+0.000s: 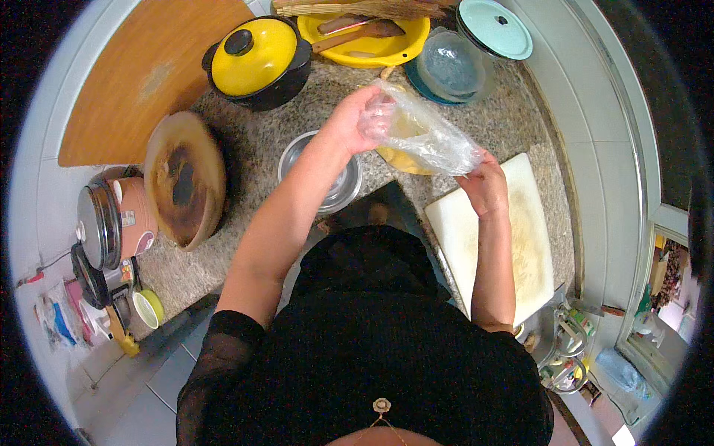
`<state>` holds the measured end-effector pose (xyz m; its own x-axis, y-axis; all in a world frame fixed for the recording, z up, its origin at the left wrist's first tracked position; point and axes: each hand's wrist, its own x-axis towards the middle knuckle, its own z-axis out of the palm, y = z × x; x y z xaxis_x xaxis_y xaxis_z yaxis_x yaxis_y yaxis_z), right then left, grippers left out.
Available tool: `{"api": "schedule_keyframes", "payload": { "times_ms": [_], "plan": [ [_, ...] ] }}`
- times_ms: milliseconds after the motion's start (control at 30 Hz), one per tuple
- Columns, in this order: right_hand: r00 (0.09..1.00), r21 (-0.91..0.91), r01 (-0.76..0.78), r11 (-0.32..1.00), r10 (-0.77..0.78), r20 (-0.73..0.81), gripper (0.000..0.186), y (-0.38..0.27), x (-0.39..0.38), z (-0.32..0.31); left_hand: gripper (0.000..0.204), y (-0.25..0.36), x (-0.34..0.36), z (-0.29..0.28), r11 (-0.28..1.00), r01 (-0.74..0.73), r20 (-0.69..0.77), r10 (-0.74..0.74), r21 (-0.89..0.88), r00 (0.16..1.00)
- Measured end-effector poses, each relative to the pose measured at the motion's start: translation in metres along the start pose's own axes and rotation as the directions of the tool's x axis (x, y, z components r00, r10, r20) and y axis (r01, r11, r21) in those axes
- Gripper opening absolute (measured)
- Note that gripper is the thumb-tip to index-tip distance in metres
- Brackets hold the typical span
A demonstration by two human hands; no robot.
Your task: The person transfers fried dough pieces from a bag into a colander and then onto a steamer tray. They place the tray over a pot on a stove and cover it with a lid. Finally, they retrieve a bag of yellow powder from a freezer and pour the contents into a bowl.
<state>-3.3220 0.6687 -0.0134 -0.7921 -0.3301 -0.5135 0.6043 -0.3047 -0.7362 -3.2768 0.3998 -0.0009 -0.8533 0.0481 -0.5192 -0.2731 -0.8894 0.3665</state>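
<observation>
A clear, crinkled plastic bag is stretched between my two hands above the counter. My left hand grips its upper left end, with the fingers showing through the film. I cannot tell whether those fingers are inside the bag or behind it. At the lower right end, my right hand has its fingers closed on the plastic. Under the bag lies a rounded yellowish thing, mostly covered. A metal bowl sits beneath my left forearm, partly hidden by it. My right forearm passes over a white cutting board.
A black pot with a yellow lid and a yellow basin holding wooden tools stand at the back. Glass bowls and a pale green lid are back right. A stained round wooden board and a pink cooker stand left.
</observation>
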Motion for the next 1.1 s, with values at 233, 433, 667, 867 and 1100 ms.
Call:
{"api": "schedule_keyframes", "payload": {
  "times_ms": [233,433,667,867,1100],
  "plan": [
    [0.928,-0.715,0.347,0.607,-0.330,0.171,0.048,-0.006,-0.006,0.045,0.043,0.003,-0.015,0.027,0.823,-0.094,0.053,0.078,0.560,0.996],
    [0.991,0.041,-0.037,0.998,0.031,0.131,0.035,0.017,0.003,0.043,0.050,-0.016,-0.039,0.003,0.363,-0.264,0.188,0.232,0.893,0.954],
    [0.970,0.583,-0.200,0.788,0.242,0.007,0.041,0.093,0.038,-0.032,0.031,-0.023,0.015,-0.067,0.982,-0.051,-0.118,0.030,-0.179,0.993],
    [0.984,0.120,0.068,0.990,-0.047,-0.171,0.041,0.084,0.053,-0.046,0.016,0.026,0.046,-0.114,0.995,0.024,0.041,-0.028,0.099,0.999],
    [0.471,-0.844,0.476,-0.247,-0.739,0.482,0.047,0.020,-0.006,0.066,0.046,-0.006,0.017,-0.036,-0.032,-0.421,0.178,0.933,0.907,0.313]
  ]
}}
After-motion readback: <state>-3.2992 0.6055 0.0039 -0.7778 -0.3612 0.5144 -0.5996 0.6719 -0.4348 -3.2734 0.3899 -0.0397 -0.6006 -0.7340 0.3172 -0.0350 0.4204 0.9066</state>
